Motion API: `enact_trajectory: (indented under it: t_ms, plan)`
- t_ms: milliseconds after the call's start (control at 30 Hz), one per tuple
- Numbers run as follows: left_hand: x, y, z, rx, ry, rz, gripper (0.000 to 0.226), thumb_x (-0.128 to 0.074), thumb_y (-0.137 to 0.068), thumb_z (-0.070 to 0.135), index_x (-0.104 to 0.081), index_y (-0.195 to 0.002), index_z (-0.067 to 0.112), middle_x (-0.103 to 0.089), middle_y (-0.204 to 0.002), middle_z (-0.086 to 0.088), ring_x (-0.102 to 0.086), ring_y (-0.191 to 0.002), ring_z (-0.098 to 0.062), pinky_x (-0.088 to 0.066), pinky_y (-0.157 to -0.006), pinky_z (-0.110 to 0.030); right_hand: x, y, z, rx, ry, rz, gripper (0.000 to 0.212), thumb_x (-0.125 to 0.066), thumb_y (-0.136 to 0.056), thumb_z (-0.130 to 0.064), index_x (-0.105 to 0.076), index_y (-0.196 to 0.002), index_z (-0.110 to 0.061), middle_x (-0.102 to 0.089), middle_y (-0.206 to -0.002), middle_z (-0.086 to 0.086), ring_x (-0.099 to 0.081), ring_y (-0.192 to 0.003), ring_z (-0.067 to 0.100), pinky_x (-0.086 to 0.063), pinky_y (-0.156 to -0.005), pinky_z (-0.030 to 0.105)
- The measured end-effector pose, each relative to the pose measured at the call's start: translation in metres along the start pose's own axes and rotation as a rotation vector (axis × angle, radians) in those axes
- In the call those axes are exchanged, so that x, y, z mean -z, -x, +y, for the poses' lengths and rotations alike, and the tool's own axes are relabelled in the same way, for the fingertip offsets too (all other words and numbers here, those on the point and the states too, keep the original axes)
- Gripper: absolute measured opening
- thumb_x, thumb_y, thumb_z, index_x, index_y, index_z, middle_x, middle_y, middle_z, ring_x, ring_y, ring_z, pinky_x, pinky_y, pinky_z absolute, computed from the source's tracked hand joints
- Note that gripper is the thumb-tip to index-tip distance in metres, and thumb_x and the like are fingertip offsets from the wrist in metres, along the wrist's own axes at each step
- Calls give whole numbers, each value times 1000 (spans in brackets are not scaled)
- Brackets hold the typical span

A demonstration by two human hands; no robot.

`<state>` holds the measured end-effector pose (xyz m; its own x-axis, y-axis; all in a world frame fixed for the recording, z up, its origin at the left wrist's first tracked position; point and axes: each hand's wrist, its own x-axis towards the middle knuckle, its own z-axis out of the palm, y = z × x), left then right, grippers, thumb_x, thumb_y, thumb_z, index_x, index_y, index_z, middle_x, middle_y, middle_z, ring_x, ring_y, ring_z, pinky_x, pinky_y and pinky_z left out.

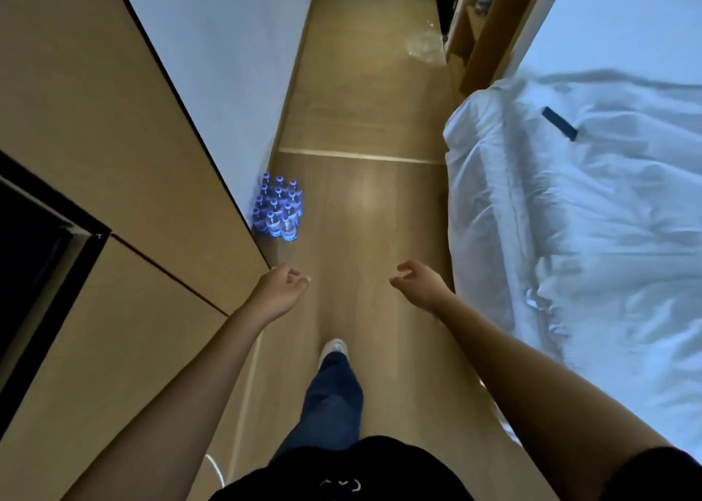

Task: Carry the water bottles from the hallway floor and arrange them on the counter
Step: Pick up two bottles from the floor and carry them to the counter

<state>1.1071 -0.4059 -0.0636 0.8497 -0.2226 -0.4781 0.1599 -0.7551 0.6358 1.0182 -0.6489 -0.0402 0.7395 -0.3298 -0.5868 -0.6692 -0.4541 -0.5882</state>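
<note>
Water bottles packed upright on the floor, tight against the left wall's base. Bed edges the right; open floor lane between. Left hand and right hand outstretched, fingers loosely curled, holding nothing.

— Item one? Colour?
— Water bottles: clear, with blue caps and blue labels.
— Floor?
— Wooden floor: light tan, one pale strip across it.
— Cabinet?
— Cabinet panels: plain tan, edged in black.
— Wall?
— Wall: pale bluish white, no pattern.
— Bedding?
— Bed sheet: white, with one dark navy object lying on it.
— Clothing?
— Trousers: dark blue. Shoe: white. Shirt: black, small white marks.
</note>
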Motion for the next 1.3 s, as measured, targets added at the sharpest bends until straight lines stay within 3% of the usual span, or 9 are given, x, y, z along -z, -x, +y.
enact_trajectory:
  t_ms: [67, 333, 467, 667, 767, 867, 1000, 1133, 1300]
  plan:
    - [13, -39, 17, 19, 20, 4, 34, -57, -94, 36, -58, -118, 12, -59, -117, -6, -54, -96, -15, -38, -78, -24, 15, -36, -23, -4, 7, 6, 47, -58, -98, -31, -48, -139, -13, -57, -134, 13, -57, -97, 19, -47, -82, 29]
    - [69, -158, 81, 55, 69, 50, 33, -56, -95, 29, -58, -120, 8, -61, -111, -6, -59, -99, -21, -47, -81, -29, 60, -152, -110, -11, 11, -13, 48, -56, -98, -30, -46, -141, -13, -55, -137, 13, -56, -120, 29, -47, -97, 36]
    - [87, -210, 108, 86, 50, 78, 28, -56, -94, 28, -59, -116, 12, -59, -108, -3, -54, -87, -15, -42, -64, -22, 84, -204, -135, -2, 37, -44, 47, -57, -98, -28, -46, -141, -12, -55, -135, 14, -55, -120, 30, -47, -102, 40]
    - [92, -287, 151, 145, 76, 85, 35, -54, -95, 28, -56, -124, 9, -60, -118, -6, -56, -111, -22, -40, -93, -29, 128, -301, -168, 52, 85, -103, 47, -57, -98, -30, -46, -141, -13, -56, -135, 13, -56, -118, 28, -47, -102, 39]
    - [88, -332, 180, 171, 120, 119, 17, -51, -94, 27, -61, -95, 13, -63, -94, -5, -57, -90, -19, -43, -80, -28, 160, -365, -193, 101, 126, -134, 45, -57, -98, -30, -47, -139, -14, -56, -134, 13, -57, -116, 27, -47, -101, 39]
    - [83, -372, 216, 208, 161, 156, 26, -48, -96, 20, -48, -70, 16, -54, -75, -5, -51, -79, -19, -37, -64, -26, 194, -425, -220, 152, 175, -166, 44, -57, -97, -30, -49, -137, -13, -57, -130, 12, -55, -108, 23, -45, -94, 34]
    - [81, -419, 258, 277, 210, 169, 21, -48, -97, 14, -56, -79, 9, -58, -87, -9, -54, -89, -21, -39, -75, -27, 232, -491, -254, 215, 259, -230, 42, -57, -97, -32, -51, -134, -14, -58, -126, 11, -55, -104, 21, -43, -92, 31]
    - [85, -460, 287, 348, 218, 261, 28, -45, -100, 17, -63, -111, -1, -63, -118, -17, -56, -115, -32, -41, -99, -37, 257, -551, -286, 269, 296, -265, 40, -58, -96, -33, -53, -131, -15, -58, -124, 10, -56, -108, 23, -45, -94, 32]
    - [88, -498, 280, 485, 337, 352, 35, -56, -96, 19, -55, -126, 2, -61, -124, -18, -58, -115, -33, -42, -89, -32, 258, -601, -317, 312, 346, -339, 40, -60, -95, -34, -54, -131, -15, -58, -123, 8, -56, -107, 23, -43, -87, 29]
